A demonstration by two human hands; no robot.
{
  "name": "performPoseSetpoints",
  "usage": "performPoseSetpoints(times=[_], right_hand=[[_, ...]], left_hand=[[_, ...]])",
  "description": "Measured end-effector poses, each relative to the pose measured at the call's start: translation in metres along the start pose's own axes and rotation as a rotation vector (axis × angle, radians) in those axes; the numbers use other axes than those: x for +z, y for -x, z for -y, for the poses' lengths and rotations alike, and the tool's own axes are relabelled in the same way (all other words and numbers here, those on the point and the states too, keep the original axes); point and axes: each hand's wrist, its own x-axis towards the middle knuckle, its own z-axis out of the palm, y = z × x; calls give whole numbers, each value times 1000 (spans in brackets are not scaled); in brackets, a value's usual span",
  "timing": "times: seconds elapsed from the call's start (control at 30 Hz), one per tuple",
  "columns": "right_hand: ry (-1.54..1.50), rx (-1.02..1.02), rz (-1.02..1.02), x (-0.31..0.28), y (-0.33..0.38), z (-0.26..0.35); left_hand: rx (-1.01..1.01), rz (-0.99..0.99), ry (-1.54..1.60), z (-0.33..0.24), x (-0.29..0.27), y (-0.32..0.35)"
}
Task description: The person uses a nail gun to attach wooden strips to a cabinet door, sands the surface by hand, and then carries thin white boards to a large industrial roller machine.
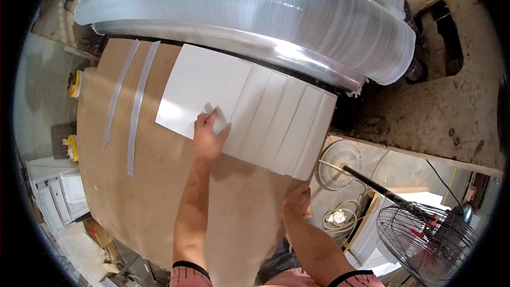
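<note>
A white panel (215, 66) lies at a slant on the brown board-topped table (234, 223). Its left part is plain, while several parallel seams or strips cross its right part. My left hand (208, 137) rests on the panel near its middle, fingers curled around a small greyish patch that may be a thin piece or only shadow. At the panel's near right corner, my right hand (297, 200) is closed, its fingertips against the edge; the underside of its grip is hidden.
A large film-wrapped roller (239, 5) spans the table's far side. Two grey strips (141, 106) lie on the board's left. To the right stand a caged fan (425, 239) and a coiled hose (342, 215). White panels (58, 196) sit low at the left, below yellow-rimmed containers (71, 148).
</note>
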Motion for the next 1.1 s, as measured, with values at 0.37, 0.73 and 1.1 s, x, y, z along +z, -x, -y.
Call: performPoseSetpoints(times=[0.37,0.73,1.1], right_hand=[[5,-90,63,13,-11,-16],[-107,-117,50,-4,-2,0],[-344,22,338,-44,24,36]], left_hand=[[22,-37,-22,5,6,1],[25,-81,122,4,6,-2],[140,-701,-140,53,-43,-34]])
